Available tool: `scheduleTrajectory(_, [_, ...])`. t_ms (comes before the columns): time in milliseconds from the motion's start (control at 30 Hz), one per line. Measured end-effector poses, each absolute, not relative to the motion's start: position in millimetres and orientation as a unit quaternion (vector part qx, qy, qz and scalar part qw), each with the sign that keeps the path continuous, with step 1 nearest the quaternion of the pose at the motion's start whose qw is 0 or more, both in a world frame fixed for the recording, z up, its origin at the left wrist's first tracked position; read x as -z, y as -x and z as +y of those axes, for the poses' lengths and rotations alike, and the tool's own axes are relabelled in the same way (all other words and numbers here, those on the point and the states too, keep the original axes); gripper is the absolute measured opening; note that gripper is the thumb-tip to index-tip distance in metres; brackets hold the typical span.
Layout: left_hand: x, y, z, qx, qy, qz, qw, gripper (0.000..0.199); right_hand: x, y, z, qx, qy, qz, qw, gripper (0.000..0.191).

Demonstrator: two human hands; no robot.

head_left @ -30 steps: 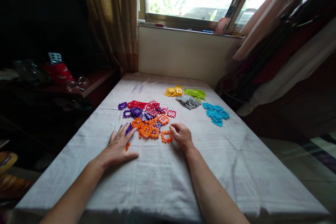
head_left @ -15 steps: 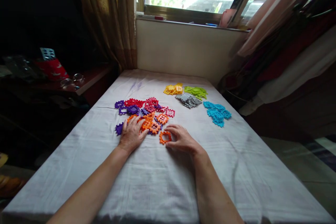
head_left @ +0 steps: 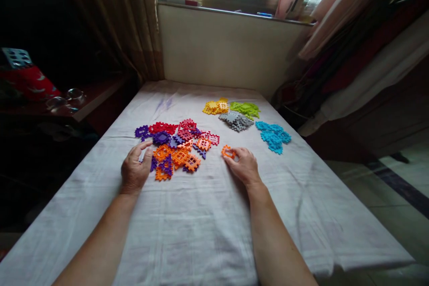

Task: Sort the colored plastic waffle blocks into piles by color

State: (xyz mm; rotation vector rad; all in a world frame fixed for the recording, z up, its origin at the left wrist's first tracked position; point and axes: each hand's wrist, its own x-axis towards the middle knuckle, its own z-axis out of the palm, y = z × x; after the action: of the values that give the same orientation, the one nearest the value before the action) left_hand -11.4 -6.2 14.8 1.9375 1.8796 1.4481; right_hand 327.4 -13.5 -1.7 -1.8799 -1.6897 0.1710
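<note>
My right hand (head_left: 244,165) pinches an orange square frame-shaped building piece (head_left: 225,151) between thumb and fingers, just above or on the cloth. My left hand (head_left: 136,169) rests at the left side of a mixed pile, thumb and fingers apart. A bit of purple shows between them; whether it is touched is unclear. In that pile lie orange interlocking pieces (head_left: 181,157), purple pieces (head_left: 161,137) and red pieces (head_left: 163,128), overlapping one another. Some have window-like holes, and a purple triangle (head_left: 166,166) lies over an orange piece.
Sorted heaps sit farther back: yellow pieces (head_left: 216,107), green pieces (head_left: 245,110), grey pieces (head_left: 236,120) and blue pieces (head_left: 273,136). A white cloth (head_left: 201,228) covers the table. Glasses (head_left: 63,103) lie on a side table at left; clothes (head_left: 362,76) hang at right.
My right hand has moved away from the pile, to the right, with the orange frame piece. My left hand has drawn left off the orange pieces, uncovering them. The view has shifted slightly.
</note>
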Motion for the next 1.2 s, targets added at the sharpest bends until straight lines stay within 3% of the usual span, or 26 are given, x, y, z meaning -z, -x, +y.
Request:
scheduleTrajectory(167, [-18.6,31.5,-1.1,-0.481,-0.578,0.659,0.009,0.030,16.8,-337.1,-4.9,0.013,0.773,-0.547,0.323,0.024])
scheduleTrajectory(367, [-11.5,34.9,6.2,-0.476,-0.561,0.677,0.030,0.032,11.8,-333.0,-4.4,0.003,0.779,-0.543,0.314,0.025])
scheduleTrajectory(600, [5.6,36.7,17.4,-0.472,-0.552,0.684,0.067,0.036,-3.6,-285.2,-15.6,-0.041,0.646,-0.669,0.366,0.021])
scheduleTrajectory(900, [5.8,31.3,17.1,-0.459,-0.558,0.686,0.084,0.035,-7.1,-228.4,-30.8,-0.104,0.565,-0.771,0.274,0.039])
scheduleTrajectory(1200, [-2.8,18.5,11.0,-0.423,-0.607,0.668,0.080,0.030,-12.1,-265.9,-23.9,-0.057,0.616,-0.721,0.313,0.035])
